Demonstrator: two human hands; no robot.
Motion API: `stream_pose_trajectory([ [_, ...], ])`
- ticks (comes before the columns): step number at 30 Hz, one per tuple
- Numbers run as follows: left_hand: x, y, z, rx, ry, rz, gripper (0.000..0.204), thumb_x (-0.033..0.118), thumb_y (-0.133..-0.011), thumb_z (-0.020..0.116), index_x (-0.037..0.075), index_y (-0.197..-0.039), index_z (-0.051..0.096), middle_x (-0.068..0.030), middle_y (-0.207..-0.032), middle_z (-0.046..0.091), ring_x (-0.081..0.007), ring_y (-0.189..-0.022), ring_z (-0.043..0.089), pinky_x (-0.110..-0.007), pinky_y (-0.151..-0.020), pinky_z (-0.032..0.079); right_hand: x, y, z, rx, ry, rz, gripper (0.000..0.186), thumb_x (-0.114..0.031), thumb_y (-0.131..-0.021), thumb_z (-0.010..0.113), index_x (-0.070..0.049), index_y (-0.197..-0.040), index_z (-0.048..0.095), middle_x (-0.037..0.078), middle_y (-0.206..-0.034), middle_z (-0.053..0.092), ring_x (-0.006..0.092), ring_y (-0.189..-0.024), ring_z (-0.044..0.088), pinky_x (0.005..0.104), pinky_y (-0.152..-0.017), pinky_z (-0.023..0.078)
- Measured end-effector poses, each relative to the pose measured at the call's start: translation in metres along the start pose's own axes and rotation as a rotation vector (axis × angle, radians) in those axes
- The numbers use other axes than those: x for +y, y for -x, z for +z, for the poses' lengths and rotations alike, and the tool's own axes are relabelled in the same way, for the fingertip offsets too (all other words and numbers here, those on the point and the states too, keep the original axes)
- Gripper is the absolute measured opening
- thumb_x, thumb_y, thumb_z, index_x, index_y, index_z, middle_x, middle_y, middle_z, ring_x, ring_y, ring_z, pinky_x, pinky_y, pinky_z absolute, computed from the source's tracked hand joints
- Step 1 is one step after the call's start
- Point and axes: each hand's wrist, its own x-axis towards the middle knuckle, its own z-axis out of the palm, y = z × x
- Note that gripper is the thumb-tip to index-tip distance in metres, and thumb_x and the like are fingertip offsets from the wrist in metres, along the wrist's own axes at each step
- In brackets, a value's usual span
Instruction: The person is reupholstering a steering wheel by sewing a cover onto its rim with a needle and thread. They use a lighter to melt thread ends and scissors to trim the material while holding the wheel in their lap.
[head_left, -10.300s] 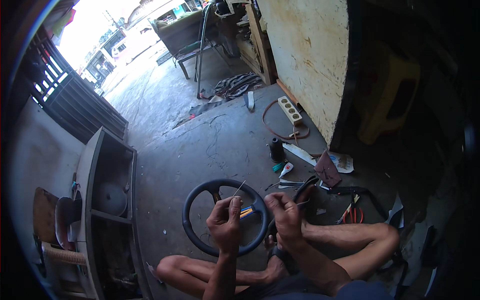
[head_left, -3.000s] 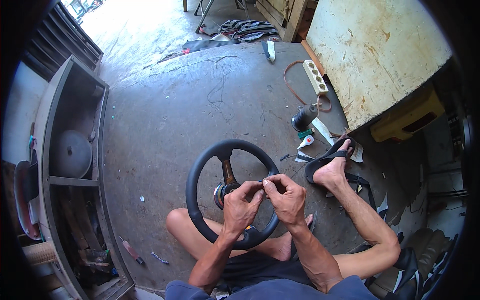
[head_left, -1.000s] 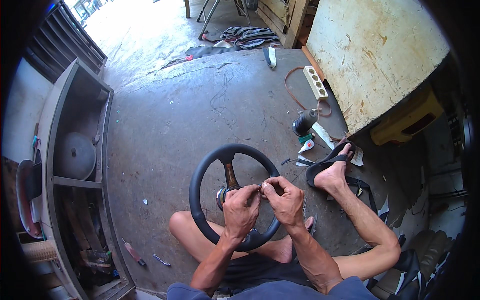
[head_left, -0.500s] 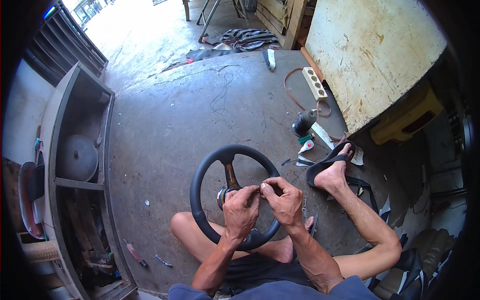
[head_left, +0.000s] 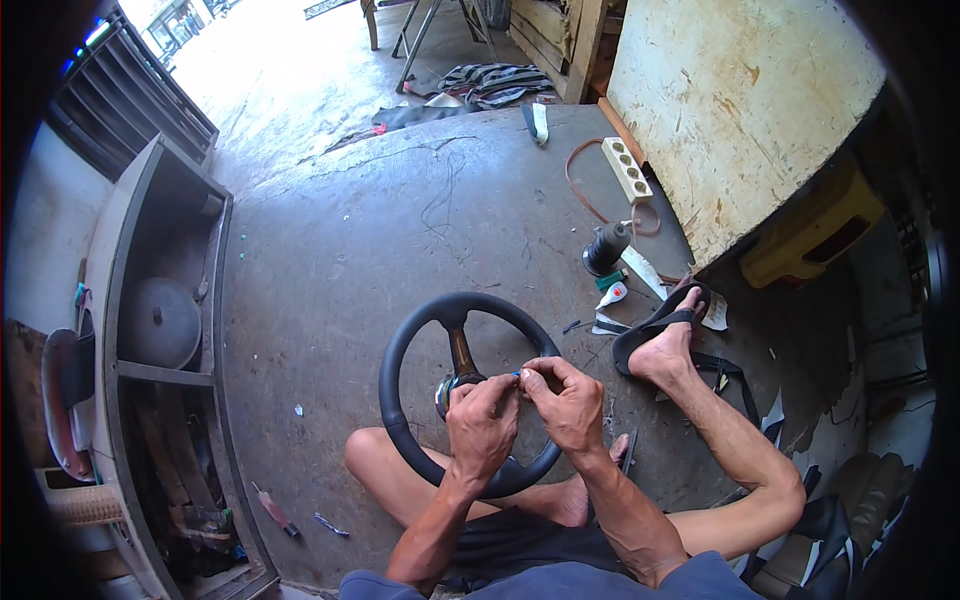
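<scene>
A black steering wheel with a brown-toned spoke rests over my folded legs. Above its right half, my left hand and my right hand meet, thumbs and forefingers pinched nearly tip to tip. Between the fingertips shows a tiny blue thing, too small to name. Both hands are closed. My left hand covers part of the wheel's hub, and my right wrist crosses near the rim's right side.
Right of the wheel lie a dark thread cone, a small white bottle and strips of material. A power strip is beyond them. At left stands an open cabinet with a round lid inside; a red-handled tool lies nearby.
The hands stay pinched at the same spot, and the blue bit between the fingertips shows more clearly. The view has shifted slightly.
</scene>
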Motion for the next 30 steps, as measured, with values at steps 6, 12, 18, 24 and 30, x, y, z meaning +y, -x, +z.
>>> stream_pose_trajectory([
  [6, 0.0027, -0.0008, -0.0014, 0.003, -0.012, 0.012, 0.012, 0.007, -0.084, 0.072, 0.006, -0.097, 0.073, -0.0091, -0.089, 0.074, -0.0261, -0.082, 0.070, -0.036, -0.083, 0.049, 0.0027, -0.0016, -0.0006, -0.011, 0.008, -0.004, 0.019, -0.015, -0.091, 0.070, 0.001, -0.101, 0.073, 0.013, -0.089, 0.075, 0.0164, -0.084, 0.073, 0.0305, -0.075, 0.056],
  [12, 0.0020, -0.0013, -0.0016, 0.000, -0.024, 0.022, 0.013, 0.007, -0.084, 0.072, 0.005, -0.097, 0.073, -0.0093, -0.090, 0.074, -0.0264, -0.082, 0.070, -0.036, -0.083, 0.048, 0.0005, -0.0017, -0.0005, -0.017, -0.001, 0.009, 0.019, -0.015, -0.090, 0.070, 0.001, -0.100, 0.073, 0.013, -0.088, 0.075, 0.0160, -0.083, 0.073, 0.0301, -0.075, 0.056],
  [18, 0.0023, -0.0005, -0.0025, 0.001, -0.024, 0.038, 0.013, 0.006, -0.084, 0.072, 0.005, -0.097, 0.072, -0.0090, -0.089, 0.073, -0.0259, -0.082, 0.070, -0.036, -0.083, 0.047, 0.0007, -0.0023, -0.0003, -0.019, 0.003, 0.002, 0.018, -0.014, -0.090, 0.070, 0.001, -0.099, 0.073, 0.012, -0.086, 0.075, 0.0147, -0.080, 0.072, 0.0296, -0.073, 0.056],
  [24, -0.0008, 0.0013, -0.0042, -0.030, -0.109, 0.067, 0.012, 0.006, -0.085, 0.071, 0.008, -0.097, 0.071, -0.0061, -0.086, 0.073, -0.0235, -0.078, 0.068, -0.035, -0.078, 0.043, 0.0026, -0.0018, 0.0007, -0.041, -0.070, 0.026, 0.017, -0.012, -0.092, 0.070, 0.003, -0.099, 0.072, 0.010, -0.084, 0.075, 0.0122, -0.080, 0.071, 0.0280, -0.072, 0.056],
  [30, -0.0016, 0.0009, -0.0051, -0.024, -0.135, 0.086, 0.012, 0.007, -0.085, 0.071, 0.009, -0.096, 0.070, -0.0044, -0.085, 0.073, -0.0220, -0.075, 0.067, -0.035, -0.077, 0.041, 0.0066, -0.0029, 0.0006, -0.073, -0.229, 0.075, 0.015, -0.007, -0.095, 0.067, 0.006, -0.101, 0.070, 0.010, -0.089, 0.073, 0.0135, -0.083, 0.071, 0.0278, -0.074, 0.060],
])
